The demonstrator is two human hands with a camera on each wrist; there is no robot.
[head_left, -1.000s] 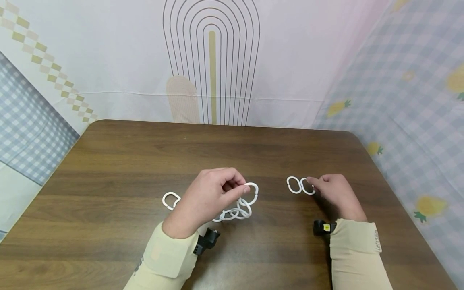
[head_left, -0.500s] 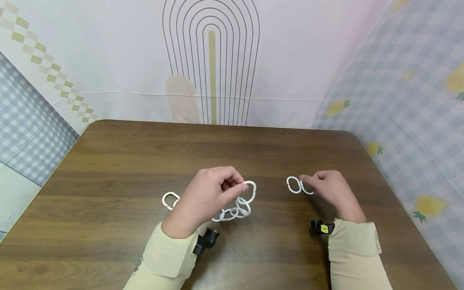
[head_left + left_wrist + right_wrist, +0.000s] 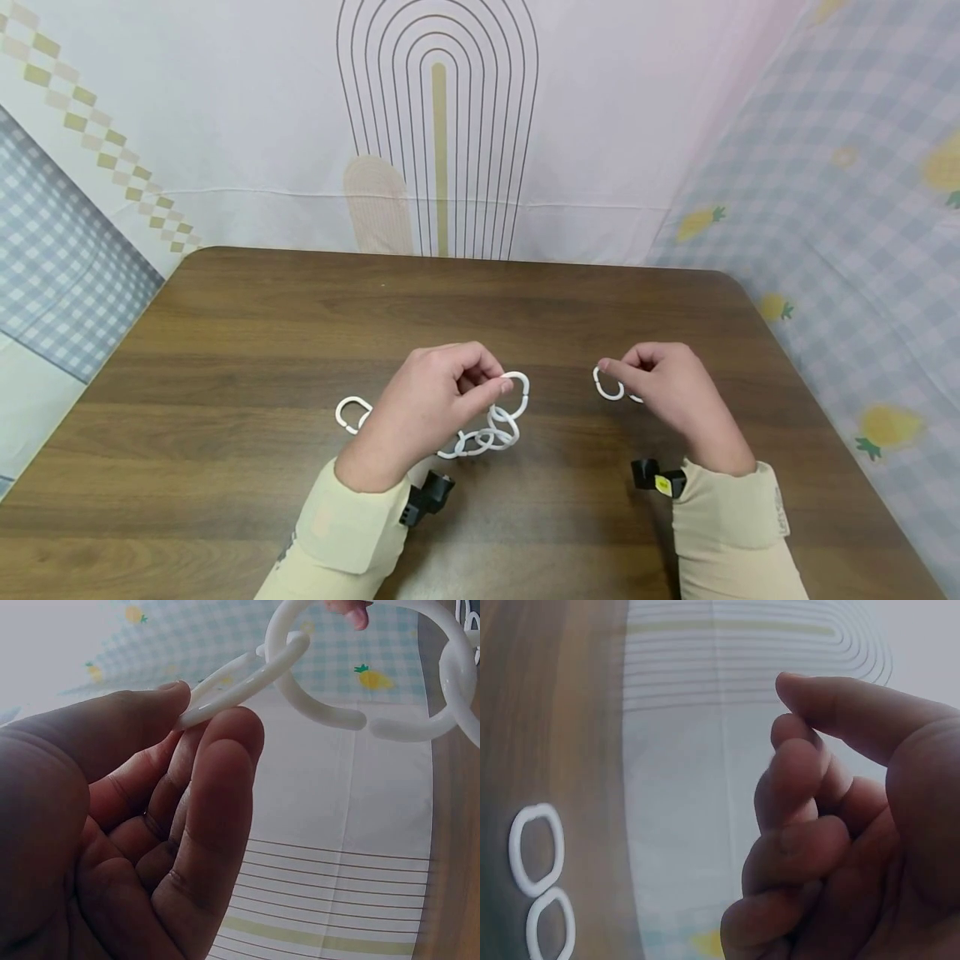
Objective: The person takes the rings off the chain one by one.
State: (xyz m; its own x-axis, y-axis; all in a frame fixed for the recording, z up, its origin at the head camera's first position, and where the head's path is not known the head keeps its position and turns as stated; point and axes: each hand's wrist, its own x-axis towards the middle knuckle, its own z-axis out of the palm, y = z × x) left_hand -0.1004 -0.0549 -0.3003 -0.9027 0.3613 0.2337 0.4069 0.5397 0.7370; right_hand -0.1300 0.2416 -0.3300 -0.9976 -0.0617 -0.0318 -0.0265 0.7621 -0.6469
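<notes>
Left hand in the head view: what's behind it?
Behind the left hand, white links show at its left edge and a white link chain at its right, over the wooden table. The stretch between is covered, so whether they join cannot be seen.

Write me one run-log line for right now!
left hand: pinches white chain link | right hand: curled, holds nothing | two white links: side by side on table

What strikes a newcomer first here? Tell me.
First, the chain of white, plastic-looking oval links near the middle of the brown wooden table, one end pinched in the person's left grip. Next, two white oval plastic-looking links further right, partly hidden by the right grip in the head view.
</notes>
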